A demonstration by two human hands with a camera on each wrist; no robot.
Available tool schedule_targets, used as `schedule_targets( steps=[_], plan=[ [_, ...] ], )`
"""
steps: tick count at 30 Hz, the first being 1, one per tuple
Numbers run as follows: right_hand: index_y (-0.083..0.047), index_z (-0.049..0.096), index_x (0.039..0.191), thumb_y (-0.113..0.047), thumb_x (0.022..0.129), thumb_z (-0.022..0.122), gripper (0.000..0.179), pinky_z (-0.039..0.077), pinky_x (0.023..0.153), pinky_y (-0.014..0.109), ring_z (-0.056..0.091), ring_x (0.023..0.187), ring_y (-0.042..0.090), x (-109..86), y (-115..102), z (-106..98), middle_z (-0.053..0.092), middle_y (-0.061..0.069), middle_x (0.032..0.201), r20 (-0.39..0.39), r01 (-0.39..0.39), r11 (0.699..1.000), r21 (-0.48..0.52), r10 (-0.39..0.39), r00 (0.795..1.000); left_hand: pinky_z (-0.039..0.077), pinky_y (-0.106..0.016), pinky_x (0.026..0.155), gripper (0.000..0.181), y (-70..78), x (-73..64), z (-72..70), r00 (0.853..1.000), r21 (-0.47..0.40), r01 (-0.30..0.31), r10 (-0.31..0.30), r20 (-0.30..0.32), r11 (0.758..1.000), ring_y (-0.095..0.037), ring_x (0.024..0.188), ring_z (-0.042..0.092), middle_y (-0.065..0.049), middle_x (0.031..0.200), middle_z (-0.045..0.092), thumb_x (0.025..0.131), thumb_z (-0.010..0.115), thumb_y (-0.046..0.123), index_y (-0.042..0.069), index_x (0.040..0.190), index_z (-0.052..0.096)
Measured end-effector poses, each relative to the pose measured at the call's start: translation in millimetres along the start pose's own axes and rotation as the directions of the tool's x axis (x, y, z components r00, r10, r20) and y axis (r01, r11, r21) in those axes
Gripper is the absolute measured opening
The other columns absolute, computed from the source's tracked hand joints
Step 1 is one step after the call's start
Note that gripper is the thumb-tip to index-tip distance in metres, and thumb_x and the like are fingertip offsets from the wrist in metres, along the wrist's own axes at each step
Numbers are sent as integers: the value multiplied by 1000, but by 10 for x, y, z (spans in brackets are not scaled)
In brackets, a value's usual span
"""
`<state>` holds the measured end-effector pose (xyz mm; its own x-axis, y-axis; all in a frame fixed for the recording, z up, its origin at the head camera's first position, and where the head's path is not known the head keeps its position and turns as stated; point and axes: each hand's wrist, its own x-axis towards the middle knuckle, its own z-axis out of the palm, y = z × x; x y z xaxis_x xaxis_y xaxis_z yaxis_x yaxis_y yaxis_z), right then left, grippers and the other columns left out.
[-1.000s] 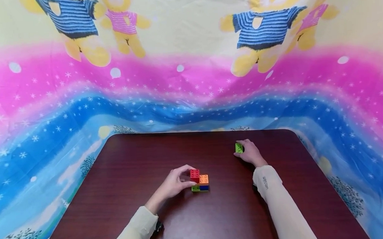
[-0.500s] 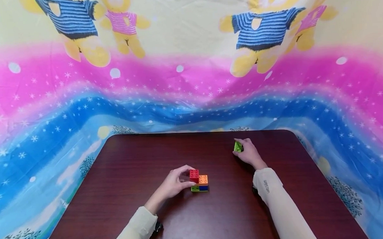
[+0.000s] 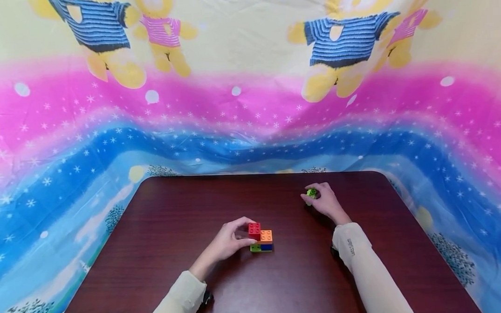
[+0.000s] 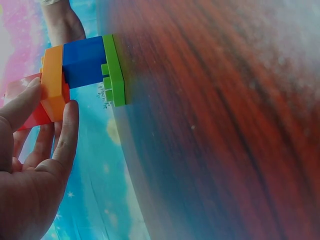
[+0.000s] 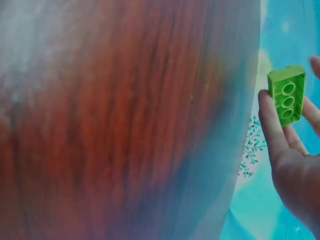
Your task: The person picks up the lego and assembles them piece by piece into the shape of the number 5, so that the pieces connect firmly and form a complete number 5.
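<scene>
Near the middle of the table, my left hand (image 3: 229, 239) grips a small stack of toy building bricks between thumb and fingers. A red brick (image 3: 254, 230) sits at its top left, with an orange brick (image 3: 266, 236) under and beside it. Below the orange one is a blue brick (image 4: 82, 61), standing on one end of a thin green brick (image 4: 116, 72) at the bottom. Farther back and to the right, my right hand (image 3: 328, 203) holds a separate light green brick (image 5: 287, 95) by its sides. Its hollow underside with round tubes faces the right wrist camera.
The dark reddish-brown table (image 3: 185, 196) has rounded back corners. Behind and around it hangs a colourful cloth (image 3: 231, 110) printed with bears and snowflakes, close to the table's back and side edges.
My right hand has turned the light green brick, so that it looks tilted and more hidden by the fingers. My left hand and the stack have stayed in place.
</scene>
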<state>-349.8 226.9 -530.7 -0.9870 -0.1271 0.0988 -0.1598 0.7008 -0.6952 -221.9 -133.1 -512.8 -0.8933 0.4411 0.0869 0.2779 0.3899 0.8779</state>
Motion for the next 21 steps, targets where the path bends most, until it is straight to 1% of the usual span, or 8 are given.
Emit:
schedule_targets(
  steps=[2, 4, 6, 7, 10, 13, 17, 21],
  plan=[
    [-10, 67, 127, -33, 102, 68, 35, 53, 85, 44, 59, 99, 30, 0, 4, 4, 49, 18, 131, -36, 12, 1000, 15, -12, 999, 60, -33, 95, 37, 1, 1, -1, 1000, 1, 0, 0, 1, 1000, -20, 116, 64, 2, 122, 69, 93, 80, 20, 27, 127, 66],
    [-10, 67, 120, -29, 102, 67, 26, 51, 83, 43, 59, 96, 30, 3, 3, 3, 50, 16, 126, -73, 26, 999, 29, -23, 997, 60, -33, 95, 37, 2, 2, -1, 1000, 0, 0, 0, 2, 1000, -21, 116, 64, 2, 122, 69, 92, 80, 19, 27, 126, 66],
    [-10, 66, 119, -24, 102, 69, 23, 51, 83, 42, 60, 95, 29, 7, -3, 1, 51, 15, 123, -101, 39, 999, 38, -35, 994, 60, -33, 95, 37, 2, 3, -2, 1000, -1, 1, -1, 0, 1000, -21, 116, 64, 2, 122, 69, 92, 80, 19, 27, 126, 66],
    [-10, 65, 123, -22, 101, 69, 25, 51, 83, 42, 60, 95, 29, 8, -6, 0, 51, 16, 123, -109, 47, 998, 41, -43, 993, 60, -33, 95, 37, 1, 4, -1, 1000, -1, 1, -1, 1, 1000, -21, 116, 64, 2, 122, 69, 92, 80, 19, 27, 126, 66],
    [-10, 61, 136, -19, 100, 70, 38, 54, 85, 44, 62, 99, 31, 0, -27, -13, 50, 18, 127, -118, 65, 997, 49, -59, 991, 60, -32, 95, 38, 2, 6, 3, 1000, 3, -2, 2, 0, 1000, -19, 115, 64, 2, 122, 69, 92, 80, 19, 27, 126, 66],
    [-13, 61, 140, -21, 100, 71, 42, 57, 88, 47, 65, 104, 33, -10, -64, -31, 50, 20, 131, -119, 65, 996, 69, -56, 991, 60, -32, 94, 38, 3, 7, 5, 1000, 5, -5, 5, 0, 1000, -18, 115, 64, 2, 121, 69, 92, 80, 19, 27, 126, 66],
    [-14, 65, 134, -27, 100, 71, 36, 58, 90, 51, 66, 110, 34, -22, -110, -38, 56, 19, 132, -103, 55, 993, 102, -44, 994, 60, -32, 94, 38, 3, 4, 6, 1000, 5, -5, 5, -5, 1000, -18, 113, 65, 0, 121, 69, 92, 80, 19, 27, 126, 66],
    [-13, 70, 126, -29, 99, 73, 32, 57, 89, 49, 67, 105, 32, -33, -120, -7, 67, 15, 120, -94, 56, 993, 100, -47, 995, 60, -32, 94, 38, 0, -3, 5, 1000, 4, -1, 1, -3, 1000, -19, 113, 66, -1, 121, 69, 92, 80, 19, 27, 126, 66]
  ],
)
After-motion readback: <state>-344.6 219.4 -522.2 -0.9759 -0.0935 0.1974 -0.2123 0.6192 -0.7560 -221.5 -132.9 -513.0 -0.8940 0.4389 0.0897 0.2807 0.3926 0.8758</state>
